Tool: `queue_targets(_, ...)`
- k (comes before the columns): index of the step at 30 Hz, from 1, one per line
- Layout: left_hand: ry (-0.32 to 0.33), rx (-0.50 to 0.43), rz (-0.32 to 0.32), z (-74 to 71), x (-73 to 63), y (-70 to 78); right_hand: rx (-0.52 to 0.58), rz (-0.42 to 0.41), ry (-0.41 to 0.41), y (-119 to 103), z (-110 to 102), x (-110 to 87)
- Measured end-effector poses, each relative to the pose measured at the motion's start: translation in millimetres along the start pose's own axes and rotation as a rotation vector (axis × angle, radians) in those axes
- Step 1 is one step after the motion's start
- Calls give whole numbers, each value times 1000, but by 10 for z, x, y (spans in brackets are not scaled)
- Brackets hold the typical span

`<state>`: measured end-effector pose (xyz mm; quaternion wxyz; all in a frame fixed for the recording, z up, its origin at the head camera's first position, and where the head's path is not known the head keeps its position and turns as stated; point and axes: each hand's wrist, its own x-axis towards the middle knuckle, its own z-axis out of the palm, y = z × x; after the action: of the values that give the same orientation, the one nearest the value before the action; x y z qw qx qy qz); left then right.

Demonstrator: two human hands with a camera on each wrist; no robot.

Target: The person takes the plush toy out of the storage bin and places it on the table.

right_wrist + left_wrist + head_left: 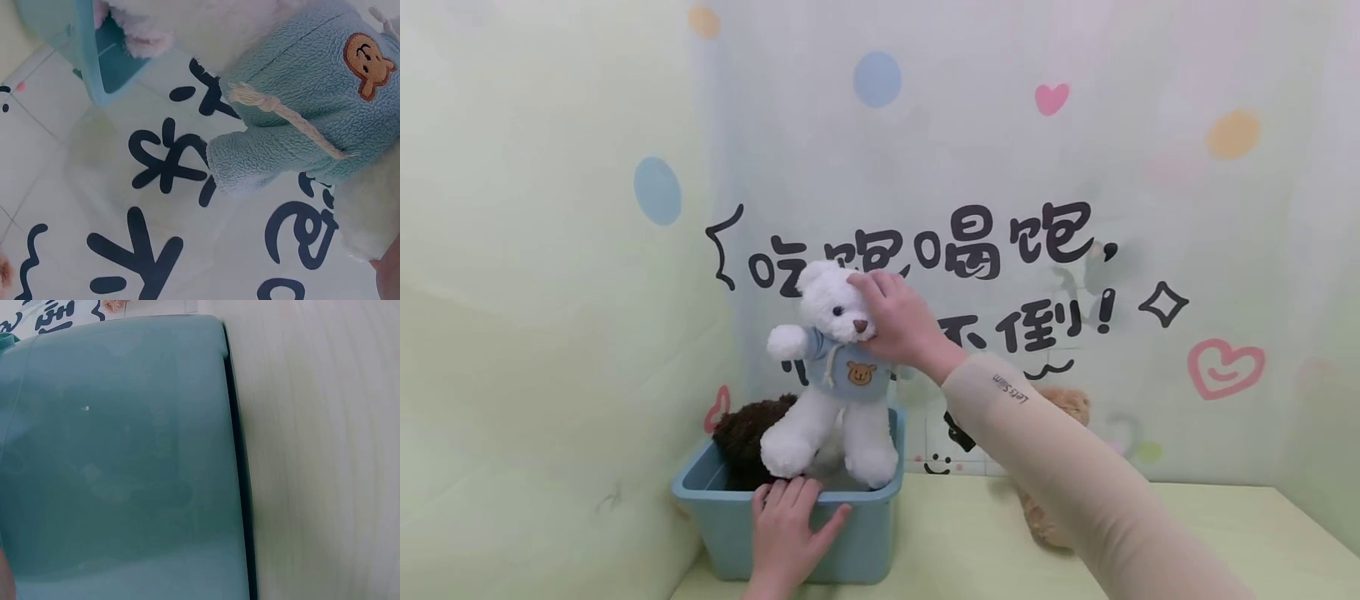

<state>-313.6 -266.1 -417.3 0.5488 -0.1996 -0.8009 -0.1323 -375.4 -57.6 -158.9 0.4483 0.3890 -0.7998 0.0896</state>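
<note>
A white teddy bear [828, 312] in a blue hoodie is upright over the blue plastic bin [880, 533], its feet at the level of the rim. My right hand [901, 321] grips the bear's head from the side. In the right wrist view the hoodie [300, 94] fills the upper right, with a bear-face patch on it. My left hand [790, 529] holds the bin's front rim, fingers over the edge and thumb against the outer wall. Dark brown plush [752, 433] shows inside the bin, partly hidden behind the white bear.
A light brown plush toy [1045, 525] is on the pale table [1210, 542] to the right, mostly hidden by my right sleeve [1052, 467]. A printed backdrop [970, 150] rises behind the table, and another pale wall [550, 333] stands close on the bin's left.
</note>
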Motion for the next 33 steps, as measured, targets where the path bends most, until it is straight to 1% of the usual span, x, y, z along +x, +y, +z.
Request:
queue_targets(5,-28,3,-7,-20,-12,6,13,3,20,93,-109,-16)
queue_targets(11,-44,25,-16,-17,-18,-7,-16,-13,27,219,-203,-90)
queue_targets(20,-51,22,-18,-18,-36,-14,-39,4,-16,419,-298,-306)
queue_targets(29,-47,13,-9,-2,-32,-26,-85,-14,-40,590,-432,-547)
queue_targets(33,-49,14,-6,10,-12,-24,-91,17,-46,656,-452,-663)
